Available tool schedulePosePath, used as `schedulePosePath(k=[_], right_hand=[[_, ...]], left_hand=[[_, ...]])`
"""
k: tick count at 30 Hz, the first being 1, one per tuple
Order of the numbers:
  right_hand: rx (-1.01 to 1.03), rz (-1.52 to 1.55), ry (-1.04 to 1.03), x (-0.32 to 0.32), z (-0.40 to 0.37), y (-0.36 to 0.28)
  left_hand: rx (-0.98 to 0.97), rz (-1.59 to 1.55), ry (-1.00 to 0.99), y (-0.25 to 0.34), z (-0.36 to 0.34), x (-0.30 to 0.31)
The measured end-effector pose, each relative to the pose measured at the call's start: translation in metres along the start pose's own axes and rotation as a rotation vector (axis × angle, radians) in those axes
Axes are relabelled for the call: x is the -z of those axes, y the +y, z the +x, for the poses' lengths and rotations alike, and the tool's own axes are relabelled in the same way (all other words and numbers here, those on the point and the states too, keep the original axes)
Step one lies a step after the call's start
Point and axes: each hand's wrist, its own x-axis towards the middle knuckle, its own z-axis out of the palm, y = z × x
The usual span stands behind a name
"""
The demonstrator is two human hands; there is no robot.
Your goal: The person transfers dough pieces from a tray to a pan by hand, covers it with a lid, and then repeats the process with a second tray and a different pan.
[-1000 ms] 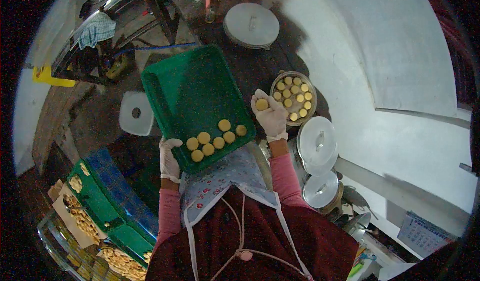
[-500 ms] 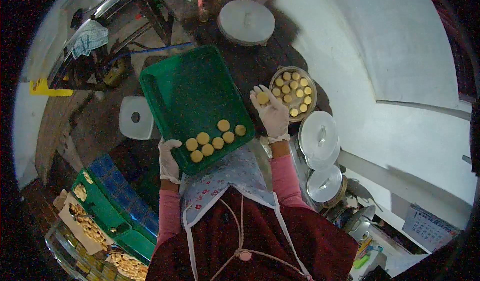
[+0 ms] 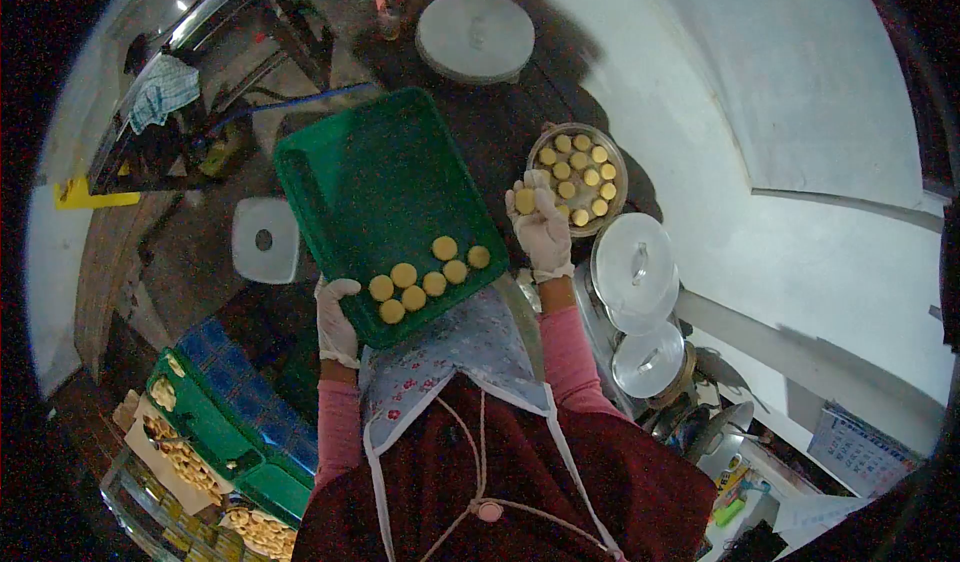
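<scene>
My gloved left hand (image 3: 337, 322) grips the near left edge of a green tray (image 3: 365, 177), thumb over the rim. Several small round yellow pastries (image 3: 413, 299) lie at the tray's near end. To the right of the tray, my gloved right hand (image 3: 546, 242) has its fingers curled around one round pastry (image 3: 525, 201). Just beyond that hand is a round pan (image 3: 623, 184) with several thick round pastries (image 3: 592, 177) spread in it. The fingertips partly cover the pan's near left side.
Metal lids (image 3: 635, 272) lie to the right, near a white wall (image 3: 700, 162). A round lidded pan (image 3: 475, 37) stands farther off. On the left are a white stool (image 3: 265, 240) and a green container (image 3: 200, 412) beside several piles of light-brown food (image 3: 185, 454).
The view has shifted slightly. My right hand, still with the pastry, has moved a little closer to the round pan and overlaps its edge more. The tray stays in my left hand.
</scene>
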Motion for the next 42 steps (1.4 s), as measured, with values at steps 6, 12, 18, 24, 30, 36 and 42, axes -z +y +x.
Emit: schedulePosePath(k=[6,12,18,24,30,36,42], right_hand=[[-0.061,-0.026,0.139,0.013,-0.002,-0.023],[0.21,-1.32,0.115,0.061,0.001,-0.092],[0.591,-1.79,0.341,0.156,0.061,-0.138],[0.603,-2.039,0.281,0.176,0.089,-0.147],[0.509,-2.031,0.432,0.161,0.088,-0.135],[0.664,-2.118,0.327,0.166,0.083,-0.137],[0.671,-1.933,0.333,0.131,0.035,-0.185]], left_hand=[[-0.115,0.101,0.013,0.017,0.001,-0.014],[0.163,-0.125,-0.002,0.04,-0.007,-0.034],[0.456,-0.534,0.068,0.015,-0.018,-0.059],[0.711,-0.812,0.187,0.106,-0.004,-0.07],[0.712,-0.819,0.191,0.083,-0.017,-0.075],[0.683,-0.755,0.231,0.122,-0.008,-0.082],[0.661,-0.751,0.19,0.11,-0.01,-0.078]])
